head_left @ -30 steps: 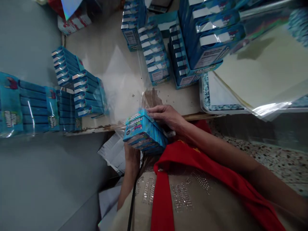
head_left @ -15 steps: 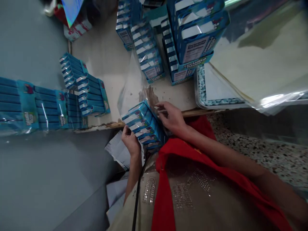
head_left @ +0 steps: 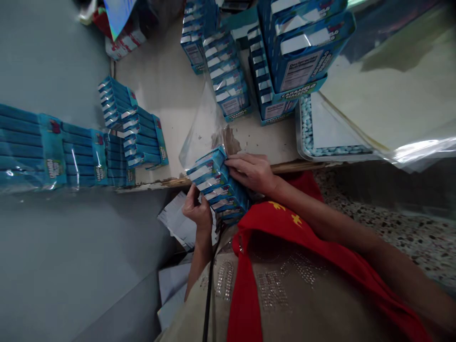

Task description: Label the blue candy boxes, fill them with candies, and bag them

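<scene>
red cloth: nearest of all, running up to just below the right hand.
left hand: fingers curled in, thumb up, at the left end of the blue pack; cannot tell whether it clamps.
right hand: fingers together, laid on the pack's far right edge; its thumb is hidden, so the grip is unclear.
pack: between the hands, tilted, white box ends toward the left hand; the step looks like steadying and squaring it.
papers: below and left of the left hand.
film: clear, just beyond the pack; the next move probably calls for a firm hold on the boxes and light fingers on the film.
table: beyond both hands, front edge worn.
short stacks: left of the left hand, beyond it.
wrapped row: farther left.
tray: right of the right hand, pale-blue pieces inside.
tall stack: beyond the right hand.
</scene>
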Available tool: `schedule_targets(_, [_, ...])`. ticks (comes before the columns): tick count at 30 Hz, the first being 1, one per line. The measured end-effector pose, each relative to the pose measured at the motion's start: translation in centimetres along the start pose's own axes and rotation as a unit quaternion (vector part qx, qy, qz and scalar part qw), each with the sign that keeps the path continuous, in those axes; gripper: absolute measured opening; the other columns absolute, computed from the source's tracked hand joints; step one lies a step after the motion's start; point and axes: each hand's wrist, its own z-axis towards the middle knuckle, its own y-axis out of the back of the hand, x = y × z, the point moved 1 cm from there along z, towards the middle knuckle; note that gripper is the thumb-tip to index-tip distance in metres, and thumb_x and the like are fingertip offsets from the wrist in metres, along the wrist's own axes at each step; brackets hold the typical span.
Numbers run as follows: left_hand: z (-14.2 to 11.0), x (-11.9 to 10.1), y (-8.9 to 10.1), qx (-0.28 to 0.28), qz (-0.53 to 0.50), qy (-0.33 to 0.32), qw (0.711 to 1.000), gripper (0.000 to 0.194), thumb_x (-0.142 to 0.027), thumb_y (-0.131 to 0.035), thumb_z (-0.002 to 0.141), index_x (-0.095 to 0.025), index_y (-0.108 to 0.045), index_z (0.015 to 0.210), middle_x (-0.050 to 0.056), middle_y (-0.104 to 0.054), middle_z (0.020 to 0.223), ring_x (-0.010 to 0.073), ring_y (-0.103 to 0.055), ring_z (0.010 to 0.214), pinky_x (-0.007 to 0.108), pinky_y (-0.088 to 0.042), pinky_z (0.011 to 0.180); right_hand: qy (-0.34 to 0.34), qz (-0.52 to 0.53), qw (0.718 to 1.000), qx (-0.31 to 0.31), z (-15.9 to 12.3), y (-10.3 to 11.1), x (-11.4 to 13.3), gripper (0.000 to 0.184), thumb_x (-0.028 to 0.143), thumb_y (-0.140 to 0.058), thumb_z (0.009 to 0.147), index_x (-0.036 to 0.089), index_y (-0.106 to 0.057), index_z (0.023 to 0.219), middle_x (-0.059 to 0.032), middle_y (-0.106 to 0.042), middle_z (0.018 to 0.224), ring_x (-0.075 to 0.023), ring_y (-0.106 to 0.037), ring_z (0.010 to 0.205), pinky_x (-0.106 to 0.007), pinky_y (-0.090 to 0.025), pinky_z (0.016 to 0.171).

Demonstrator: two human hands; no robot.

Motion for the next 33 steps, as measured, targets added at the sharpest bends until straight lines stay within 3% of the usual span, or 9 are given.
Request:
schedule_targets(4, [0.1,-0.1,-0.9,-0.028,-0.012,0.006,1.000,0.029,-0.034,-0.073,0.086,-0.019,-0.084,0.107,0.007,-0.084,0.099,0.0228,-0.081,0.091,0.039,-0.066,0.092,0.002,-0.017,1.000,-0.009,-0.3,0.3,0.3,0.016,0.035,-0.065,0.103,0.036,-0.080,0.105,-0.0047,-0.083,0.119,-0.0264,-0.079,0.111,-0.046,-0.066,0.103])
schedule_targets(8, [0.0,-0.8,-1.0,0.026,-0.049,-0.026,0.998,0.022,-0.034,-0.077,0.087,-0.019,-0.083,0.101,0.006,-0.083,0.096,0.0218,-0.079,0.088,0.037,-0.065,0.091,0.052,-0.084,0.995,-0.028,-1.8,0.7,0.9,0.013,0.033,-0.067,0.102,0.034,-0.080,0.100,-0.0062,-0.085,0.112,-0.0268,-0.080,0.100,-0.043,-0.067,0.091])
schedule_targets(11, [0.4,-1.5,-1.2,0.034,-0.085,-0.035,0.995,0.021,-0.037,-0.077,0.091,-0.019,-0.083,0.100,0.006,-0.083,0.095,0.0214,-0.079,0.088,0.035,-0.065,0.088,0.100,-0.145,0.984,-0.032,-3.0,1.2,1.4,0.014,0.030,-0.067,0.103,0.032,-0.080,0.100,-0.0065,-0.085,0.108,-0.0257,-0.081,0.094,-0.042,-0.067,0.083])
schedule_targets(15, [1.5,-2.0,-1.3,0.047,-0.102,-0.095,0.989,0.020,-0.041,-0.077,0.094,-0.022,-0.081,0.086,0.004,-0.081,0.085,0.0198,-0.078,0.082,0.033,-0.064,0.085,0.168,-0.179,0.968,-0.048,-3.7,1.8,1.8,0.013,0.024,-0.069,0.102,0.031,-0.079,0.104,-0.0044,-0.085,0.101,-0.0233,-0.081,0.086,-0.040,-0.066,0.077])
schedule_targets(19, [0.8,-1.6,-0.8,0.039,-0.092,-0.087,0.991,0.022,-0.042,-0.077,0.096,-0.023,-0.079,0.086,0.004,-0.082,0.084,0.0182,-0.077,0.079,0.030,-0.063,0.081,0.113,-0.177,0.978,-0.012,-3.4,1.9,1.7,0.016,0.027,-0.067,0.103,0.035,-0.080,0.104,-0.0044,-0.085,0.102,-0.0248,-0.082,0.086,-0.041,-0.066,0.077])
schedule_targets(23, [-1.6,-0.9,-0.3,-0.008,-0.103,-0.010,0.995,0.021,-0.038,-0.071,0.096,-0.021,-0.077,0.084,0.004,-0.080,0.082,0.0169,-0.075,0.076,0.027,-0.061,0.077,0.059,-0.134,0.988,0.057,-3.5,2.0,1.3,0.014,0.037,-0.069,0.102,0.039,-0.082,0.105,-0.0056,-0.085,0.110,-0.0306,-0.082,0.096,-0.049,-0.066,0.086])
schedule_targets(25, [-2.2,-0.7,-0.1,-0.012,-0.109,0.003,0.994,0.019,-0.035,-0.071,0.095,-0.021,-0.077,0.083,0.003,-0.080,0.082,0.0169,-0.075,0.076,0.028,-0.061,0.076,0.070,-0.127,0.987,0.066,-3.6,2.1,1.1,0.013,0.038,-0.069,0.102,0.039,-0.081,0.105,-0.0051,-0.085,0.110,-0.0304,-0.082,0.096,-0.049,-0.066,0.086])
schedule_targets(28, [-1.8,-0.7,0.2,-0.008,-0.112,-0.037,0.993,0.017,-0.033,-0.073,0.093,-0.021,-0.074,0.081,0.004,-0.080,0.084,0.0175,-0.075,0.078,0.029,-0.061,0.078,0.113,-0.144,0.981,0.062,-3.5,2.1,1.2,0.011,0.038,-0.070,0.103,0.037,-0.080,0.102,-0.0052,-0.085,0.106,-0.0281,-0.081,0.092,-0.046,-0.066,0.080])
schedule_targets(33, [-0.9,-1.5,-0.3,0.005,-0.108,-0.045,0.993,0.031,-0.048,-0.070,0.102,-0.022,-0.069,0.085,0.006,-0.079,0.094,0.0197,-0.076,0.091,0.033,-0.061,0.087,0.128,-0.188,0.972,0.064,-1.9,1.6,1.8,0.016,0.035,-0.065,0.105,0.033,-0.079,0.098,-0.0068,-0.084,0.103,-0.0258,-0.076,0.089,-0.043,-0.062,0.080])
